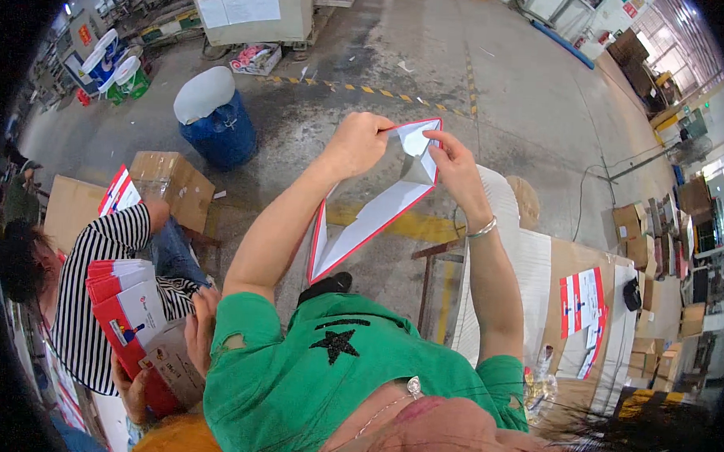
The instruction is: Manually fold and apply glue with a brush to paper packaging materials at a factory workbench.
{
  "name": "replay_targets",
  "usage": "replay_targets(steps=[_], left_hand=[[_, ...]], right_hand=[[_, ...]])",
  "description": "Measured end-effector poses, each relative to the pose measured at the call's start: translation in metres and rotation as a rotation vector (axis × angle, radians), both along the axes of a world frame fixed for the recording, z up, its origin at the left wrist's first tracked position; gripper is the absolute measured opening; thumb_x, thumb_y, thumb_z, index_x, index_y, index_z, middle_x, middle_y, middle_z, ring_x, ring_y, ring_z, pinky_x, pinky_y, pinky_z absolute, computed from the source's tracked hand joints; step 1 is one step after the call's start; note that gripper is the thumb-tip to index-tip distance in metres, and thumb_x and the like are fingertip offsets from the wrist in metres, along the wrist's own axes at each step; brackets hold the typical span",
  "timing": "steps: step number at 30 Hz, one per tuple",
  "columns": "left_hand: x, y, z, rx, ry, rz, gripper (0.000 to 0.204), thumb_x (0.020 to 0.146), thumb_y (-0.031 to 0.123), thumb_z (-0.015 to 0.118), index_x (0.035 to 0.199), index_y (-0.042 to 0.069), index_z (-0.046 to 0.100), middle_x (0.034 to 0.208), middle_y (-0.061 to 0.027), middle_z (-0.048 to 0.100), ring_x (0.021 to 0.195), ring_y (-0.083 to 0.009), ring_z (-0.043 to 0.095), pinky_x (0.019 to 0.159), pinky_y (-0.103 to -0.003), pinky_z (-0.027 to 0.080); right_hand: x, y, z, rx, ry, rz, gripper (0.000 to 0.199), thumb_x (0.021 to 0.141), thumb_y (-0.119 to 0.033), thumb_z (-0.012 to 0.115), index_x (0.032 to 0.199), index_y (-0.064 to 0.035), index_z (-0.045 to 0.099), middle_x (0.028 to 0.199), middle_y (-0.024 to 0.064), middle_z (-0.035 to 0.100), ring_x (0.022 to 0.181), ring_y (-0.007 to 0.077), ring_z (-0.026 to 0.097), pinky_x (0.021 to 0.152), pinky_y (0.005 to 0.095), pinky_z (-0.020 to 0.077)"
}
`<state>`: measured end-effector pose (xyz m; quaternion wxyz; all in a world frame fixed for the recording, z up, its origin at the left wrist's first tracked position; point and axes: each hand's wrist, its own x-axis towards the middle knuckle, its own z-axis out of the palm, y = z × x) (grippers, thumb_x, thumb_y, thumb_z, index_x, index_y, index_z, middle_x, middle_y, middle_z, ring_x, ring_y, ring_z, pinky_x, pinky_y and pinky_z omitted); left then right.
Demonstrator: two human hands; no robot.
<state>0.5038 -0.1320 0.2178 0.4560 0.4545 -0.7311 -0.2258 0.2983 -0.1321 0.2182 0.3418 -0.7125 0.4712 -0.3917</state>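
Observation:
Out in front of me I hold up a partly opened carton (378, 219), white inside with red edges, its middle gaping. My left hand (357, 147) is closed on the carton's upper left end, with thumb and fingers pinched at the edge. At the upper right end, my right hand (459, 167) pinches a flap, its fingers bent at the carton's inner side. The long lower panel slants down to the left beneath my left forearm.
At left, a co-worker's hands hold a stack of red and white flat cartons (136, 313). More printed cartons (581, 304) lie on a cardboard-covered table (546, 258) at right. A blue barrel (225, 131) and a cardboard box (174, 185) stand at left.

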Motion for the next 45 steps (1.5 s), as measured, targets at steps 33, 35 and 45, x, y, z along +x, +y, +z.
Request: replay_targets(steps=[33,35,45], left_hand=[[-0.023,-0.017,-0.036,0.119,0.339,0.267,0.023,0.073,0.01,0.054,0.09,0.0,0.064,0.08,-0.0214,0.062,0.076,-0.035,0.062,0.068,-0.039,0.048],[-0.021,-0.023,-0.051,0.148,0.389,0.324,0.025,0.073,0.009,0.055,0.094,-0.001,0.064,0.081,-0.0191,0.065,0.074,-0.0287,0.064,0.069,-0.035,0.049],[-0.032,-0.018,-0.055,0.122,0.67,0.352,0.016,0.083,0.013,0.06,0.084,-0.002,0.064,0.069,0.0016,0.06,0.062,-0.0049,0.048,0.054,-0.024,0.04]], right_hand=[[0.058,-0.062,0.017,-0.079,0.37,-0.023,0.021,0.075,-0.013,0.047,0.082,0.0019,0.06,0.083,0.0231,0.062,0.082,0.0385,0.06,0.072,0.0439,0.0465],[0.063,-0.06,0.023,-0.076,0.372,0.023,0.021,0.075,-0.013,0.047,0.083,0.0017,0.061,0.084,0.0233,0.062,0.083,0.0387,0.06,0.074,0.0444,0.0467],[0.071,-0.047,0.029,-0.122,0.576,-0.06,0.023,0.078,-0.017,0.048,0.084,-0.0001,0.063,0.089,0.0237,0.062,0.088,0.039,0.059,0.079,0.0464,0.0474]])
